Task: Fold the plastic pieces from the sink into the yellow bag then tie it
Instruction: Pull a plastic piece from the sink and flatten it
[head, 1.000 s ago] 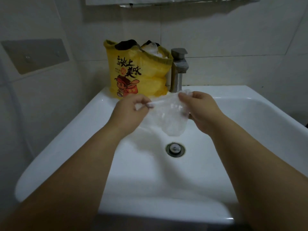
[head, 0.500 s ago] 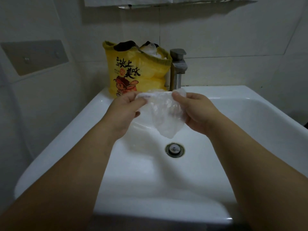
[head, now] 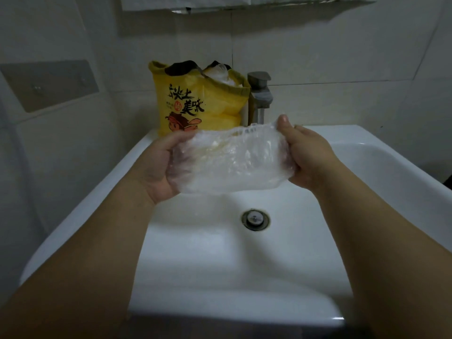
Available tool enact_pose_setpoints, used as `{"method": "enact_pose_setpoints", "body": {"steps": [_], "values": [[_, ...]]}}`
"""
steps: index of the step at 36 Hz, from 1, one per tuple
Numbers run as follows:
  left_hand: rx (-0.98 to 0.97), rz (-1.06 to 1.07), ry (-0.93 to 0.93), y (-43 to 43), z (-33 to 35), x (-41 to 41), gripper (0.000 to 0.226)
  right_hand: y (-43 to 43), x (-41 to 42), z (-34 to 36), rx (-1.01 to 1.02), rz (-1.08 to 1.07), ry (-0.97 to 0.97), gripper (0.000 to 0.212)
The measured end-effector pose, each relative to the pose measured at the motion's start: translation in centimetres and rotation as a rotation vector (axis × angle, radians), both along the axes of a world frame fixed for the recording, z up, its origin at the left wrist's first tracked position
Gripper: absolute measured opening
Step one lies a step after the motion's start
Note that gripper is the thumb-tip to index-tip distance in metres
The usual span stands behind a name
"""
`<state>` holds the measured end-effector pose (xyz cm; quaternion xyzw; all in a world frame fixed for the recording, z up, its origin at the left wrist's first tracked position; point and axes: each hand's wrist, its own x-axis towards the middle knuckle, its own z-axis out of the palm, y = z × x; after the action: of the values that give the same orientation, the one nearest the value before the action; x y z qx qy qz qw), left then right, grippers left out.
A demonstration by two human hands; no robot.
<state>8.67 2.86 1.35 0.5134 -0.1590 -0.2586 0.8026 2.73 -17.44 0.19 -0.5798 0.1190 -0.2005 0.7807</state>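
Note:
A clear, crinkled plastic piece (head: 232, 160) with a gathered top edge is stretched wide between my two hands above the white sink (head: 367, 167). My left hand (head: 159, 165) grips its left end, fingers curled behind the film. My right hand (head: 305, 155) grips its right end with the thumb up on the top edge. Behind them the yellow bag (head: 195, 101) with a cartoon print stands open on the sink's back ledge, with dark and whitish plastic showing at its mouth.
A metal faucet (head: 260, 96) rises just right of the bag. The round drain (head: 255, 218) lies in the basin below my hands. Tiled walls close in behind and on the left, with a grey wall plate (head: 49, 84) at the left.
My hands have moved apart and risen slightly, stretching the plastic piece from a narrow hanging bunch into a wide, taut sheet.

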Motion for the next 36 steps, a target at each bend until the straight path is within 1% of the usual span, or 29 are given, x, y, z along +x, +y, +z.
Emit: {"method": "enact_pose_setpoints", "body": {"steps": [1, 2, 4, 5, 6, 7, 8, 9, 10, 11, 12, 13, 14, 16, 17, 19, 21, 22, 23, 24, 25, 27, 28, 29, 31, 32, 34, 35, 36], "values": [[0.069, -0.033, -0.034, 0.4, -0.5, 0.7, 0.035, -0.1, -0.1, 0.0, -0.010, 0.026, 0.000, 0.034], [0.173, -0.044, -0.068, 0.8, -1.2, 1.4, 0.033, -0.1, -0.2, 0.0, -0.017, 0.050, -0.005, 0.035], [0.454, 0.007, -0.125, 0.9, -2.3, 2.2, 0.016, -0.3, -0.4, 0.0, -0.019, 0.108, -0.029, 0.035], [0.613, 0.051, -0.178, 0.8, -2.8, 2.5, 0.013, -0.3, -0.6, 0.1, -0.022, 0.147, -0.035, 0.034], [0.784, 0.086, -0.266, 0.6, -3.2, 2.6, 0.021, -0.2, -0.7, 0.1, -0.040, 0.187, -0.030, 0.032], [0.954, 0.119, -0.397, 0.4, -3.7, 2.7, 0.038, -0.1, -0.8, 0.2, -0.062, 0.223, -0.019, 0.030], [1.074, 0.165, -0.543, 0.2, -3.9, 2.5, 0.055, 0.0, -0.8, 0.2, -0.088, 0.256, -0.008, 0.029], [1.065, 0.208, -0.657, -0.1, -3.7, 2.3, 0.066, 0.2, -0.9, 0.2, -0.112, 0.289, 0.004, 0.029], [0.961, 0.215, -0.710, -0.3, -3.2, 1.9, 0.070, 0.4, -0.8, 0.1, -0.138, 0.324, 0.015, 0.029], [0.799, 0.182, -0.706, -0.6, -2.8, 1.5, 0.069, 0.6, -0.9, 0.2, -0.159, 0.363, 0.028, 0.028], [0.639, 0.117, -0.665, -1.0, -2.3, 0.9, 0.067, 0.8, -0.9, 0.2, -0.176, 0.402, 0.040, 0.028], [0.539, 0.026, -0.612, -1.4, -2.1, 0.5, 0.064, 1.0, -0.9, 0.3, -0.185, 0.442, 0.056, 0.029], [0.520, -0.060, -0.581, -1.8, -1.9, 0.2, 0.056, 1.1, -0.9, 0.3, -0.193, 0.477, 0.066, 0.030], [0.570, -0.172, -0.541, -2.3, -1.9, -0.5, 0.028, 1.2, -0.9, 0.4, -0.188, 0.491, 0.089, 0.035], [0.587, -0.195, -0.544, -2.4, -2.1, -0.7, 0.017, 1.2, -0.8, 0.4, -0.164, 0.482, 0.103, 0.037], [0.546, -0.152, -0.561, -2.5, -2.2, -0.8, 0.010, 0.9, -0.5, 0.4, -0.046, 0.487, 0.110, 0.049], [0.402, -0.040, -0.486, -2.4, -2.1, -0.4, 0.018, 0.5, -0.4, 0.3, 0.102, 0.552, 0.102, 0.066], [0.329, 0.030, -0.441, -2.4, -2.0, -0.1, 0.020, 0.4, -0.5, 0.2, 0.143, 0.593, 0.114, 0.073], [0.280, 0.103, -0.404, -2.3, -2.0, 0.3, 0.018, 0.5, -0.6, 0.1, 0.146, 0.632, 0.141, 0.076], [0.242, 0.164, -0.361, -2.3, -1.9, 0.6, 0.017, 0.7, -0.7, -0.1, 0.114, 0.657, 0.174, 0.071], [0.207, 0.206, -0.324, -2.2, -2.0, 0.9, 0.019, 1.0, -0.7, -0.3, 0.072, 0.655, 0.203, 0.059], [0.146, 0.269, -0.237, -2.0, -2.1, 1.8, 0.029, 1.6, -0.6, -0.5, 0.045, 0.587, 0.212, 0.033], [0.115, 0.290, -0.191, -1.8, -2.1, 2.0, 0.034, 1.8, -0.4, -0.5, 0.085, 0.522, 0.183, 0.018], [0.088, 0.313, -0.149, -1.5, -2.2, 2.4, 0.038, 1.9, -0.2, -0.3, 0.179, 0.442, 0.150, 0.005], [0.051, 0.349, -0.078, -1.0, -2.3, 2.8, 0.044, 1.6, 0.1, -0.1, 0.427, 0.251, 0.082, 0.019], [0.042, 0.369, -0.046, -0.8, -2.5, 3.0, 0.044, 1.2, 0.3, -0.2, 0.519, 0.173, 0.043, 0.022], [0.042, 0.378, -0.002, -0.7, -2.8, 3.2, 0.041, 0.7, 0.5, -0.5, 0.603, 0.088, 0.006, 0.021], [0.039, 0.362, 0.008, -0.8, -2.8, 3.2, 0.040, 0.6, 0.6, -0.5, 0.629, 0.089, 0.000, 0.025], [0.030, 0.333, 0.015, -0.9, -2.9, 3.2, 0.041, 0.6, 0.5, -0.5, 0.618, 0.120, 0.000, 0.035]]}}
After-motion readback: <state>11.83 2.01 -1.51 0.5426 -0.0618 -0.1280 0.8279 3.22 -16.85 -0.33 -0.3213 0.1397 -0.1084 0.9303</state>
